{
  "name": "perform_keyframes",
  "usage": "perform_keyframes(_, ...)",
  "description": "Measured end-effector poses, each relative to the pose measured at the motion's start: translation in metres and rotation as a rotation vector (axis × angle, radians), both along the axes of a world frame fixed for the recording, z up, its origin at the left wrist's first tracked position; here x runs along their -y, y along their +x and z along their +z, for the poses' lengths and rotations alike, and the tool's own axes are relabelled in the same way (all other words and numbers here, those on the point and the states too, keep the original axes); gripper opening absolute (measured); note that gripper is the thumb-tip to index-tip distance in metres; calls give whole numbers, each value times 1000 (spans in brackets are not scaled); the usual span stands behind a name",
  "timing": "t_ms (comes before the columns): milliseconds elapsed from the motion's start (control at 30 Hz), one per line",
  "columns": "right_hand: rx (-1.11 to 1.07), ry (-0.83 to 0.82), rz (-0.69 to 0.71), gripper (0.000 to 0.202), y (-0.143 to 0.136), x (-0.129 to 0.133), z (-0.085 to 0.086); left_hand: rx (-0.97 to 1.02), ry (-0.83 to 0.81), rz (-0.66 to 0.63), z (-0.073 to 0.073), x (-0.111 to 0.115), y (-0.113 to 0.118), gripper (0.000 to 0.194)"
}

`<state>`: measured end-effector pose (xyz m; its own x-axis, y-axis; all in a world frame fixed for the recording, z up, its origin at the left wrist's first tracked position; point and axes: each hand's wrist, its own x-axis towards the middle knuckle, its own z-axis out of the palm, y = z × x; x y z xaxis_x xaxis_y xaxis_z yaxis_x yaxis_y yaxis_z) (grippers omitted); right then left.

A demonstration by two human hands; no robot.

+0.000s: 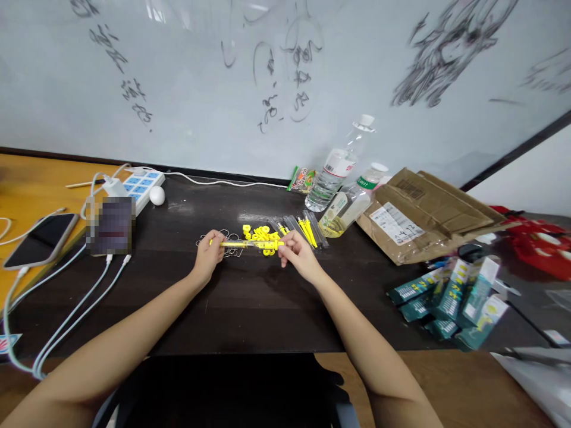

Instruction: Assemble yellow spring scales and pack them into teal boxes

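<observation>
Between my two hands a thin yellow and clear stick (245, 244) is held level above the dark table (250, 321). The fingers of my left hand (209, 257) pinch its left end. My right hand (298, 254) pinches the yellow right end. Just behind the stick lies a pile of small yellow parts (259, 233). Thin metal rings (232, 252) lie partly hidden beside my left hand. Behind my right hand are several clear tubes (292, 224) and yellow sticks (307, 232).
Two bottles (329, 178) (352, 205) and a snack packet (302, 179) stand or lie at the back. A cardboard package (428, 214), several green boxes (455, 297) and a red item (535, 244) are right. Left are a power strip (145, 184), phone (42, 238) and white cables.
</observation>
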<state>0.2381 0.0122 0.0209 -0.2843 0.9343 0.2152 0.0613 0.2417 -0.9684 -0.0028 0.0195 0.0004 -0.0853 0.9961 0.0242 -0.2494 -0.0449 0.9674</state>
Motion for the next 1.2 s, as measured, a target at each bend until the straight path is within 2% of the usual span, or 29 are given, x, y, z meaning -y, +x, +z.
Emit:
perform_keyframes(233,114,-24,-17,39,3,0,-2,-3,-3,-8,0,0,1,20)
perform_keyframes(467,56,-59,45,25,3,2,-2,3,4,-3,-1,0,0,20)
perform_keyframes(667,164,-101,-38,51,3,1,-5,9,5,-15,-1,0,1,20)
perform_keyframes(733,129,-95,-54,47,3,1,-4,9,3,-12,-1,0,1,20)
perform_keyframes(867,57,-42,0,29,2,3,-1,3,12,-4,0,0,0,20)
perform_keyframes(933,82,-31,6,29,2,3,-2,1,10,-9,0,1,1,21)
perform_keyframes(1100,161,-44,-57,42,3,1,-7,2,6,-20,-2,0,1,22)
perform_keyframes(1200,97,-24,-19,30,3,2,-5,-3,5,-11,-2,-1,1,21)
